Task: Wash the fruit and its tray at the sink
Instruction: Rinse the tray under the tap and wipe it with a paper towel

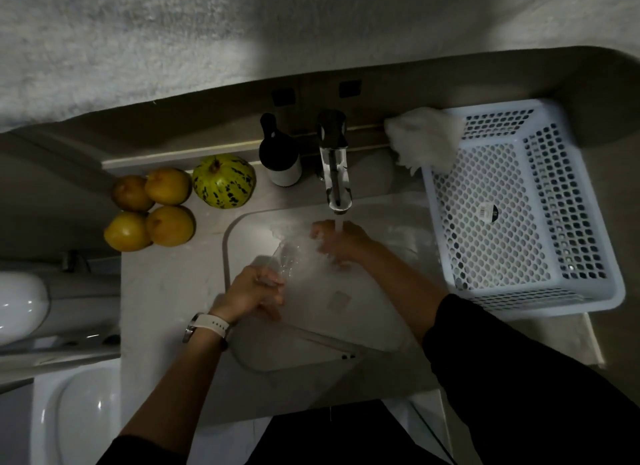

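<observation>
Your left hand point(254, 291) curls its fingers round the near edge of a clear plastic tray point(287, 262), which you hold tilted inside the sink point(235, 229), under the tap. A watch with a pale strap point(207, 327) sits on that wrist. Your right hand point(341, 242) is directly under the stream of water point(338, 223), fingers bent against the far side of the tray; splash and blur hide whether it truly grips the plastic or only rubs it, so you cannot tell. The chrome tap point(334, 159) stands behind the sink, running.

On the counter point(166, 284) to the left of the sink lies the fruit: four yellow round fruits point(154, 208) packed together and touching, and just beside them, nearer the tap, a green melon point(224, 181) with dark streaks. A dark soap bottle point(278, 154) with a white label stands between the melon and the tap. To the right of the sink sits a white perforated basket point(519, 204), with a white cloth point(424, 138) draped over its far left corner.
</observation>
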`<state>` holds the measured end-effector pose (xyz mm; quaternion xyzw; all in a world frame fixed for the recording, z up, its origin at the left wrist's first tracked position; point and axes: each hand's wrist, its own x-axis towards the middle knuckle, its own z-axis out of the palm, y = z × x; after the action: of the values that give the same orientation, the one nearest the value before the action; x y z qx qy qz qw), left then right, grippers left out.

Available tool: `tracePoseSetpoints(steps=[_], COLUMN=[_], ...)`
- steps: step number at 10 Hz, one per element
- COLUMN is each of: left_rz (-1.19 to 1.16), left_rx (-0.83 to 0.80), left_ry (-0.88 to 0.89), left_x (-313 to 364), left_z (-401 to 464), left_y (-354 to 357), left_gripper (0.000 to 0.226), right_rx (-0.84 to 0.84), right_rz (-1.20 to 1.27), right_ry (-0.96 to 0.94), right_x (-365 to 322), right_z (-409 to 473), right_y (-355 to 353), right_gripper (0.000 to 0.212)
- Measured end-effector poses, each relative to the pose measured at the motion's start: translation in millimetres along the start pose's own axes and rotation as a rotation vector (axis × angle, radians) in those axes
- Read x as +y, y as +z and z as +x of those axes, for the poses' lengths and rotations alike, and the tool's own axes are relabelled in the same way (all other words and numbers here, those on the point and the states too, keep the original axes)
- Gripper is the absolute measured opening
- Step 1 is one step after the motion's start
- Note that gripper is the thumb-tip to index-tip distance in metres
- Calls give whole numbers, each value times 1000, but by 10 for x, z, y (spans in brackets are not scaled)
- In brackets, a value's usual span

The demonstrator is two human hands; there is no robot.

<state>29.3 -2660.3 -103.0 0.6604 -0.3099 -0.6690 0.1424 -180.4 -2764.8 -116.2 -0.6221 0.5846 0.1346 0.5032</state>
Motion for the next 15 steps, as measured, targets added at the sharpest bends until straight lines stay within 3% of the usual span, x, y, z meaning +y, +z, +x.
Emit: tracePoseSetpoints(steps=[1, 2, 3, 4, 5, 6, 7, 8, 9, 10, 11, 12, 13, 14, 15], left_rz=[-54, -8, 64, 167, 10, 22, 231, 440, 396, 251, 295, 203, 31, 31, 36], left_rx=[18, -9, 50, 185, 266, 227, 115, 95, 27, -31, 6, 24, -74, -174, -228], left_ry=[21, 13, 66, 117, 44, -69, -163, -167, -144, -92, -18, -9, -62, 24, 113], left_x=[-21, 1, 82, 104, 82, -5, 48, 180, 254, 281, 374, 508, 622, 630, 627], left_z=[62, 154, 264, 427, 552, 814, 845, 851, 877, 931, 933, 893, 886, 983, 989], left_y=[-37, -22, 72, 196, 278, 349, 410, 476, 540, 617, 703, 799, 870, 897, 909], left_gripper=[17, 15, 12, 13, 20, 27, 81, 109, 97, 66, 31, 19, 12, 53, 72], right_rx=[-150, -269, -206, -107, -116, -10, 67, 85, 151, 214, 299, 416, 544, 662, 744], right_rz=[-56, 65, 89, 51, 109, 161, 182, 305, 491, 775, 832, 807, 710, 746, 816], right_ry=[109, 230, 285, 272, 297, 323, 372, 379, 393, 412, 379, 327, 266, 209, 164], right_x=[95, 235, 291, 370, 447, 532, 610, 646, 579, 465, 391, 344, 331, 353, 363], right_z=[-121, -217, -388, -587, -755, -800, -820, -858, -950, -1101, -1201, -1256, -1310, -1378, -1441], right_y=[-203, -321, -377, -360, -301, -235, -166, -127, -116, -87, -55, 34, 188, 308, 402], right_gripper=[26, 18, 20, 4, 20, 27, 16, 54, 63, 58, 51, 45, 49, 59, 64])
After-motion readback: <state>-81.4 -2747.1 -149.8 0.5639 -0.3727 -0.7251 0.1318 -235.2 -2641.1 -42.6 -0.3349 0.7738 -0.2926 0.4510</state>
